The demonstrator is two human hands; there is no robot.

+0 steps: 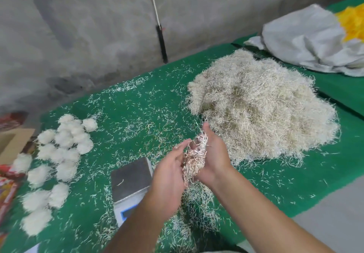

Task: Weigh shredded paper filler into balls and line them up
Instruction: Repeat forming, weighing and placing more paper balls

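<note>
Over a dozen paper balls clustered at the left on the green cloth, beside a cardboard box. Just right of them, near, a scale with bare steel plate. At centre, left hand and right hand cupped together, fingers loosely curled round a clump of shredded paper held between the palms, above the scale's right edge. Farther right, the big shred heap; far right, a grey sack with yellow filler.

Head-worn view, forward and down, close over green table.
</note>
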